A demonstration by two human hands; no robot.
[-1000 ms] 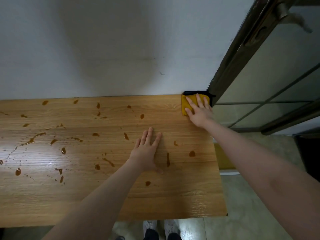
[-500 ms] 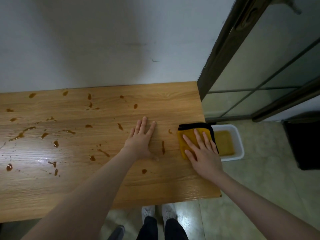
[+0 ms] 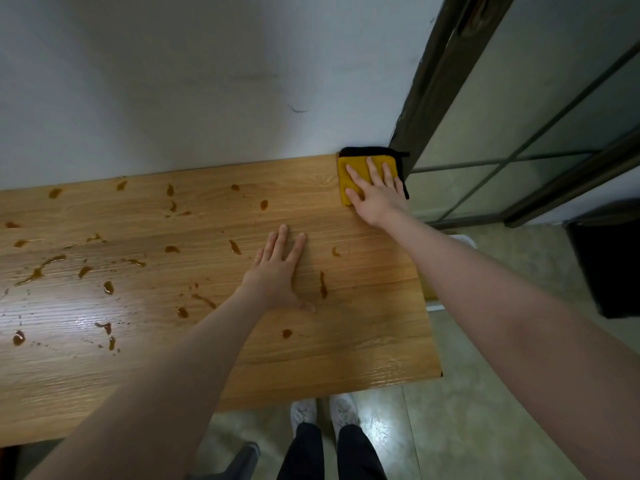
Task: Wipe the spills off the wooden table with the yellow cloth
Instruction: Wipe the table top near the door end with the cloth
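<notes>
Yellow cloth (image 3: 356, 174) back at far corner, right hand (image 3: 375, 194) pressing

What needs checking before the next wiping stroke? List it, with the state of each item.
1. Right hand flat on yellow cloth: ok.
2. Cloth fully on the wooden table: not ok, it overhangs the far right corner.
3. Left hand bracing the table, clear of spills: ok.
4. Nearest spill lies toward the person from the cloth: ok.
5. Spills left: many, not ok.
6. Cloth's underside clean: cannot tell.
</notes>
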